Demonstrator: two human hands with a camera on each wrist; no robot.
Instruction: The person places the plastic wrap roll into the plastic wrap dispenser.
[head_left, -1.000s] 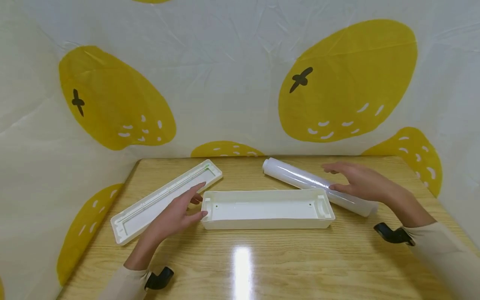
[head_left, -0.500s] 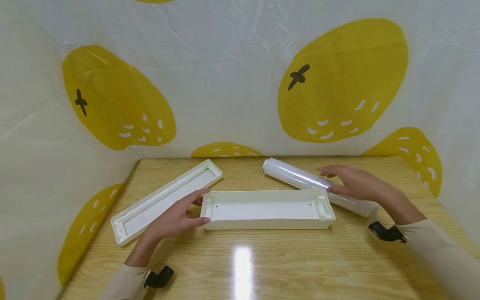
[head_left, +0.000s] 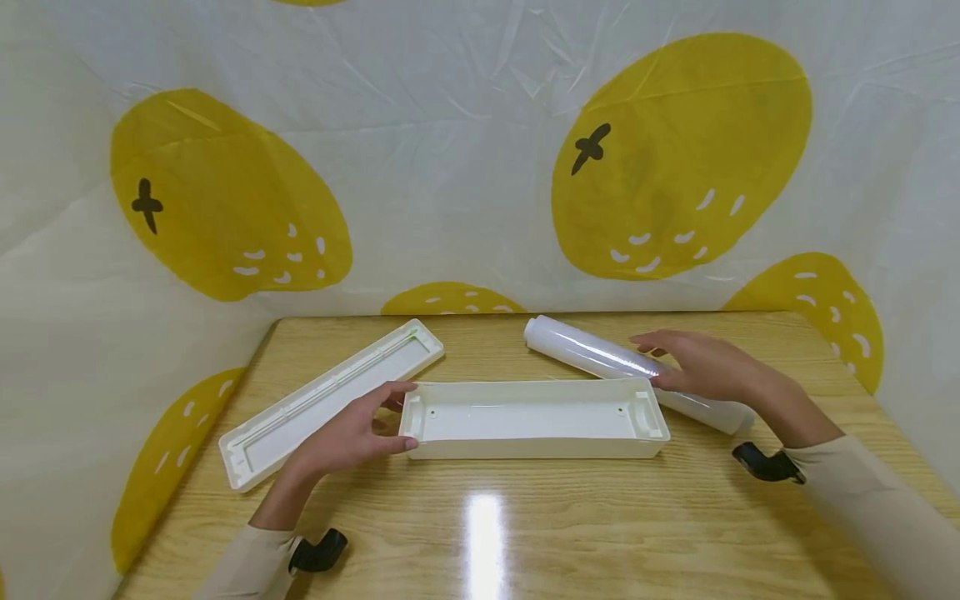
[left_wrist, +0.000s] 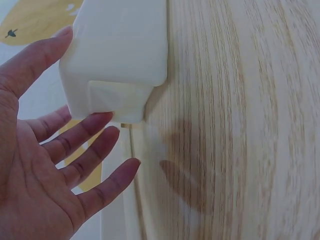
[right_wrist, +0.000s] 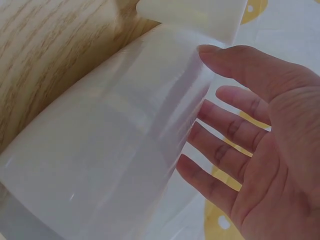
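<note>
From the head, the left hand (head_left: 348, 437) spans the left end of the box (head_left: 525, 448) on the tabletop (head_left: 570, 525); the lid (head_left: 315, 408) slants beside it. The roll (head_left: 596, 350) lies behind the box's right end, under the right hand (head_left: 708, 364).

Left wrist: thumb and index lightly pinch the box, other fingers loose; probably enough to steady it.

Right wrist: thumb touches the roll, fingers spread, no firm grip; best wrap them round it before lifting.

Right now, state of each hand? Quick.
Left hand: holding the white box by its end, thumb and fingers.
Right hand: open at the plastic roll; firm contact cannot be told.
</note>
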